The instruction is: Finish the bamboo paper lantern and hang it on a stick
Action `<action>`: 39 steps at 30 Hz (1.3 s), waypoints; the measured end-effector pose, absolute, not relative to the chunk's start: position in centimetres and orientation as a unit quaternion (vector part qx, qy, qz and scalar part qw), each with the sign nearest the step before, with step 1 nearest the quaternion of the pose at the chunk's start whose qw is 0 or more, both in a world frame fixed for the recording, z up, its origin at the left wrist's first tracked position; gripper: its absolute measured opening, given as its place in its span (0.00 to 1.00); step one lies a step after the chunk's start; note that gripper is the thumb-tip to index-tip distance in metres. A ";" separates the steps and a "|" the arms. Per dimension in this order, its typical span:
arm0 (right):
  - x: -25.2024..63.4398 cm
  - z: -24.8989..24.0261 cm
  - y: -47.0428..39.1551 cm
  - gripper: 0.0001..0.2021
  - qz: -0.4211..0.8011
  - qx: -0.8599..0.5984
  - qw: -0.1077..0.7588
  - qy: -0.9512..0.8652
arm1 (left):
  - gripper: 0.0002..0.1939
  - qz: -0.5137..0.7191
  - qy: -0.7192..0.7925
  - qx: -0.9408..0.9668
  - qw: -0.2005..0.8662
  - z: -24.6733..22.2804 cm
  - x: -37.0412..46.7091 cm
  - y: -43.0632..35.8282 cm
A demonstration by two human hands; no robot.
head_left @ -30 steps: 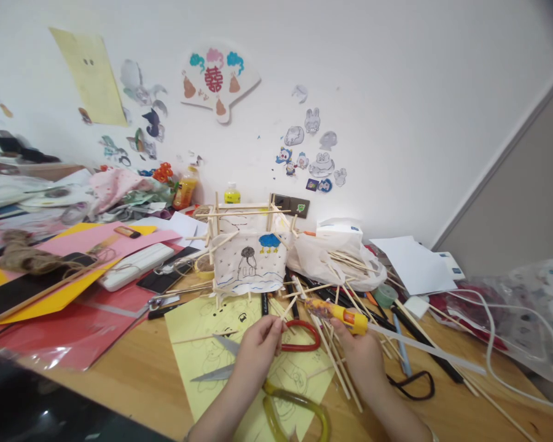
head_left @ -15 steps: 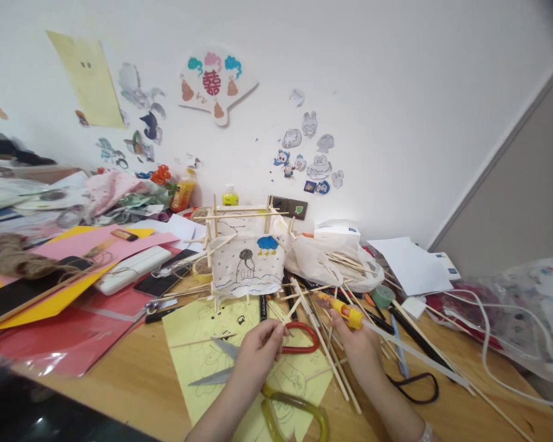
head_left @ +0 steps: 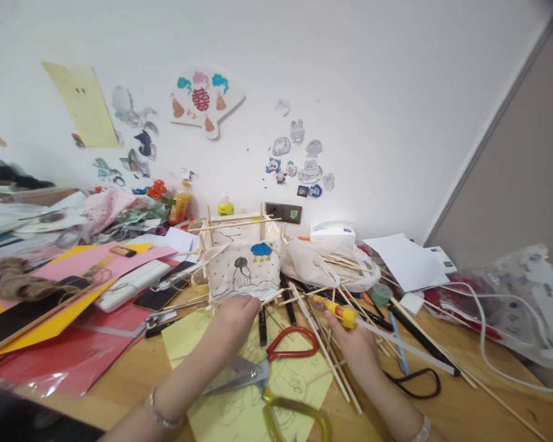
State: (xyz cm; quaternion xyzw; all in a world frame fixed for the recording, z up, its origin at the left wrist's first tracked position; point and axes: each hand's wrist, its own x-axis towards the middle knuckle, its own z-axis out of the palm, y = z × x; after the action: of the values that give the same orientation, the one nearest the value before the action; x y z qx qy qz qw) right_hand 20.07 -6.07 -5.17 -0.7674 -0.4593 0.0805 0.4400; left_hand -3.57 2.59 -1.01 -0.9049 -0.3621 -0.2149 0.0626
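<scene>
My left hand (head_left: 237, 322) pinches a thin wooden stick (head_left: 275, 297) at the lower front edge of a small stick frame. White paper panels cover that frame, and the front panel (head_left: 244, 270) carries a drawing with a blue cloud. In my right hand (head_left: 357, 347) is a yellow glue gun (head_left: 334, 308), its nozzle toward the left. A long translucent glue stick (head_left: 400, 344) sticks out of its back. Open scissors (head_left: 292, 354) with one red and one yellow handle lie below my left hand on a yellow sheet with drawings (head_left: 225, 417).
Loose wooden sticks (head_left: 336, 368) and black pens lie between my hands. A white plastic bag (head_left: 299, 261) with sticks stands behind. Papers, a red folder (head_left: 87, 344) and twine (head_left: 18, 279) crowd the left. A white cable (head_left: 483, 353) curves at the right.
My left hand has moved left and away from me, from above the scissors to the frame's front, carrying the stick. My right hand still holds the glue gun in nearly the same place.
</scene>
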 end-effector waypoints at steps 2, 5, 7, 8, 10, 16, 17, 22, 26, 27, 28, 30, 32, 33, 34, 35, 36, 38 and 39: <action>20.2 -5.4 -5.9 0.23 0.076 -0.769 0.436 -0.461 | 0.11 -0.152 -0.303 -0.931 0.137 0.4 -3.6 3.7; 20.2 -5.5 -5.8 0.23 0.070 -0.774 0.429 -0.461 | 0.09 -0.082 -0.248 -0.942 0.210 2.3 -3.0 5.0; 20.2 -5.3 -5.9 0.22 0.070 -0.775 0.427 -0.461 | 0.07 -0.050 -0.217 -0.943 0.249 3.1 -2.6 5.5; 20.1 -5.1 -5.9 0.22 0.073 -0.774 0.426 -0.463 | 0.07 -0.037 -0.201 -0.942 0.267 3.4 -2.3 5.7; 20.0 -4.8 -6.0 0.21 0.086 -0.768 0.431 -0.467 | 0.07 -0.011 -0.168 -0.939 0.301 3.8 -2.0 6.0; 19.5 -4.0 -6.3 0.18 0.121 -0.749 0.452 -0.470 | 0.10 0.007 -0.113 -0.948 0.297 5.4 -1.6 6.9; 19.5 -4.0 -6.3 0.18 0.120 -0.750 0.452 -0.467 | 0.10 0.004 -0.113 -0.951 0.288 5.7 -1.5 7.0; 19.5 -3.9 -6.4 0.18 0.119 -0.757 0.443 -0.466 | 0.09 0.001 -0.158 -0.942 0.297 5.3 -1.6 6.1; 19.4 -3.7 -6.4 0.17 0.120 -0.753 0.442 -0.472 | 0.08 0.005 -0.216 -0.922 0.321 3.2 -1.9 4.8; 19.4 -3.7 -6.4 0.17 0.121 -0.753 0.440 -0.473 | 0.07 0.009 -0.225 -0.919 0.324 2.6 -1.9 4.4; 19.3 -3.6 -6.4 0.17 0.122 -0.755 0.437 -0.473 | 0.07 0.013 -0.232 -0.916 0.327 2.0 -1.9 4.1; 19.3 -3.6 -6.5 0.17 0.126 -0.759 0.433 -0.469 | 0.08 0.023 -0.238 -0.912 0.332 1.1 -1.7 3.7; 19.2 -3.5 -6.5 0.17 0.132 -0.757 0.435 -0.470 | 0.09 0.030 -0.239 -0.908 0.343 0.5 -1.4 3.3; 19.2 -3.5 -6.5 0.16 0.137 -0.752 0.439 -0.473 | 0.09 0.032 -0.241 -0.905 0.350 0.4 -1.2 3.3; 19.2 -3.6 -6.5 0.16 0.140 -0.747 0.443 -0.475 | 0.10 0.033 -0.242 -0.902 0.356 0.2 -1.0 3.2; 19.2 -3.6 -6.5 0.16 0.142 -0.745 0.445 -0.477 | 0.10 0.036 -0.245 -0.899 0.361 0.1 -0.9 3.3; 19.2 -3.7 -6.5 0.17 0.143 -0.744 0.445 -0.478 | 0.10 0.039 -0.251 -0.896 0.364 0.0 -0.7 3.3; 19.3 -3.9 -6.5 0.17 0.141 -0.745 0.440 -0.480 | 0.11 0.045 -0.263 -0.892 0.364 -0.2 -0.4 3.6; 19.3 -4.0 -6.5 0.17 0.140 -0.746 0.437 -0.483 | 0.11 0.049 -0.267 -0.892 0.362 -0.3 -0.3 3.8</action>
State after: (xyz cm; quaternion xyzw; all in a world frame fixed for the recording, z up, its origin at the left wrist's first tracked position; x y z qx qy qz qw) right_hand 19.30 -6.45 -4.00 -0.7459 -0.4828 0.1400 0.4369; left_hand -0.28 3.79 -0.31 -0.8917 -0.2669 0.0486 0.3623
